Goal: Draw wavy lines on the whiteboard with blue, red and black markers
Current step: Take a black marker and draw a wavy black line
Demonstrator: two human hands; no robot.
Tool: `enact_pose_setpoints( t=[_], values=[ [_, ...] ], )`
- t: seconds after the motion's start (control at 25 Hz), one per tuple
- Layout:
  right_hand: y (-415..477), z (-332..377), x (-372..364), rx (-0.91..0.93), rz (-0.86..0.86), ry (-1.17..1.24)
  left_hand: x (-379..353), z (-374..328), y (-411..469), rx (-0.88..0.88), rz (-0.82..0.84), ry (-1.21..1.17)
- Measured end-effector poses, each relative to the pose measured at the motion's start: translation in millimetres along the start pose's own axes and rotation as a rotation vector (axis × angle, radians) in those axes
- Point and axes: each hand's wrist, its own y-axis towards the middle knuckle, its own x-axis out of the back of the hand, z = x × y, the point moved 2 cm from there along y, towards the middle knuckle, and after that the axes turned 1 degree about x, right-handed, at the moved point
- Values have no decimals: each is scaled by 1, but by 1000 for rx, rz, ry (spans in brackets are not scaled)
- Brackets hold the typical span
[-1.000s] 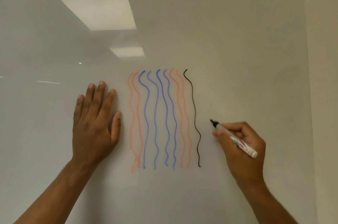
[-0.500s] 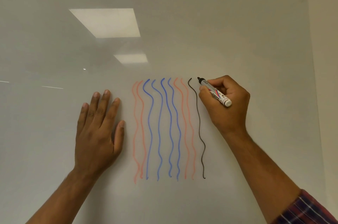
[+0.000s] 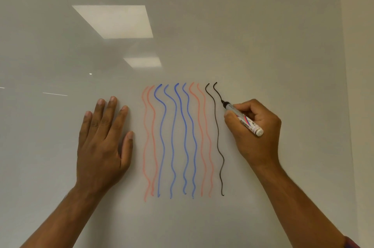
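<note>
The whiteboard (image 3: 263, 35) fills the view. On it run several wavy vertical lines: red lines (image 3: 146, 142) at the left, blue lines (image 3: 173, 142) in the middle, more red ones (image 3: 204, 142), then one full black line (image 3: 218, 138). A second, short black line (image 3: 217, 92) starts beside it at the top. My right hand (image 3: 257, 132) grips a black marker (image 3: 242, 118) with its tip on the board at the end of that short line. My left hand (image 3: 103, 140) lies flat on the board, left of the lines, fingers spread.
The board's right edge meets a beige wall (image 3: 362, 85). Ceiling lights (image 3: 115, 22) reflect in the upper left of the board. Bare board lies above, below and to the right of the lines.
My right hand rose from mid-height to the top beside the black line, set the tip down and drew a short second black stroke downward. My left hand stayed flat.
</note>
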Motion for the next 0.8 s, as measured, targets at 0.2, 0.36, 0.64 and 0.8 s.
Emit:
enact_pose_setpoints(
  t=[0.2,0.36,0.64,0.8],
  values=[
    [-57,-13,18,-23,38,-52,-1,0,0,-6,-14,-5],
    [-96,-25,29,-36,70,-102,-1,0,1,2,-20,-4],
    [-161,-49,48,-85,177,-206,1,-1,-1,12,9,0],
    [-182,-56,50,-82,192,-249,3,-5,-4,36,37,-9]
  ],
)
